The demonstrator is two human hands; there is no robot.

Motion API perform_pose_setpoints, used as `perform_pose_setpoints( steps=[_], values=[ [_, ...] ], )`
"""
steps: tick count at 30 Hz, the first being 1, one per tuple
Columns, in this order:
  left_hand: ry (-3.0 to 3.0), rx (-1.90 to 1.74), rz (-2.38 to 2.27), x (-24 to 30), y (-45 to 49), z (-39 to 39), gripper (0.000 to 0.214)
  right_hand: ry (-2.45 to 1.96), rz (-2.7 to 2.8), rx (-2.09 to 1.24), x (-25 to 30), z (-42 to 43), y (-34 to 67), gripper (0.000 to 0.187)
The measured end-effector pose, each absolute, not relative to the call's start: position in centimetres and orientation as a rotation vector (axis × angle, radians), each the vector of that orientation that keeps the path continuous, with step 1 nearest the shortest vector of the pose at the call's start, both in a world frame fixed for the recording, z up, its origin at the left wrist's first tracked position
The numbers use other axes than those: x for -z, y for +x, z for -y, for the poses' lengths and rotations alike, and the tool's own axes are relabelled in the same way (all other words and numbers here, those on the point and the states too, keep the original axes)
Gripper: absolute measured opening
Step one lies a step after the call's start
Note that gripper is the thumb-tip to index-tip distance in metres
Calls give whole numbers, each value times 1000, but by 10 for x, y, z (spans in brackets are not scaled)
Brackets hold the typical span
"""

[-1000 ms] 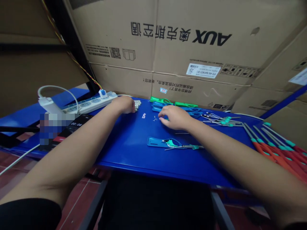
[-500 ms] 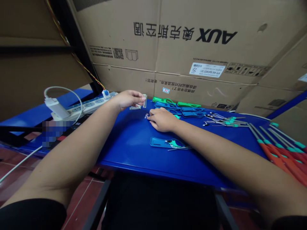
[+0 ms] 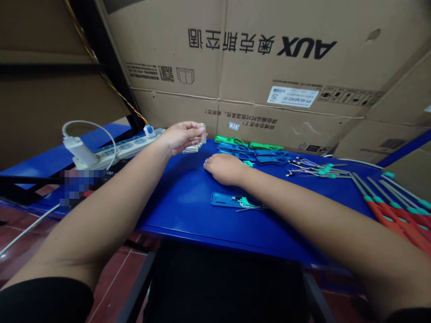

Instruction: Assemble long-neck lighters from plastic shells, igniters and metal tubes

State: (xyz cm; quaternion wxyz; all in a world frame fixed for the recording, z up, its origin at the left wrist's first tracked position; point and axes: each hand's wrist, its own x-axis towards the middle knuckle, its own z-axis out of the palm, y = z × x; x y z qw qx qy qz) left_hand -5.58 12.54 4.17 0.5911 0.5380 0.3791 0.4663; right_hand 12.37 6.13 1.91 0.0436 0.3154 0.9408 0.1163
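My left hand [image 3: 183, 138] is closed, pinching a small clear plastic piece [image 3: 203, 133] upright between thumb and fingers above the table. Below its fingers, more clear pieces [image 3: 191, 149] lie on the blue table [image 3: 175, 193]. My right hand [image 3: 226, 168] rests low over the table with its fingers curled together. Their tips are at a tiny white-and-pink lettered item [image 3: 205, 162], mostly covered; whether it is gripped is hard to make out. Nearer me lies a blue plastic half-shell [image 3: 222, 199] holding a mint-green part [image 3: 243, 202] with wires and a thin metal rod, partly under my right forearm.
Blue half-shells [image 3: 272, 160] and green half-shells [image 3: 266, 146] lie at the back against a cardboard sheet [image 3: 249, 67]. To the right are wired rods [image 3: 325, 170] and several red-orange handled tools [image 3: 393, 217]. A power strip [image 3: 128, 146] with a charger [image 3: 81, 151] is at left.
My left hand has lifted the clear piece slightly, showing more clear pieces below. My right fingers have curled in over the small lettered item.
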Motion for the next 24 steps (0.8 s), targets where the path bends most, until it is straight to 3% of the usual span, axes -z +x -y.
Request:
perform_pose_setpoints(
  steps=[11, 16, 17, 20, 24],
  values=[
    [1438, -1018, -948, -30, -47, -126, 39, 1062, -2911, -257, -33, -55, 128, 17],
    [1887, -955, -787, -28, -24, -104, 29, 1350, -3031, -140, -50, -26, 188, 12],
    [2023, -932, -725, -29, -17, -95, 25, 1426, -3071, -87, -51, -18, 201, 11],
    [2431, -917, -574, -30, 2, -68, 18, 1767, -3365, 505, -47, 4, 230, 4],
    [2598, -994, -439, -27, 18, -41, 19, 1714, -3617, 693, -39, 19, 241, 6]
  ],
)
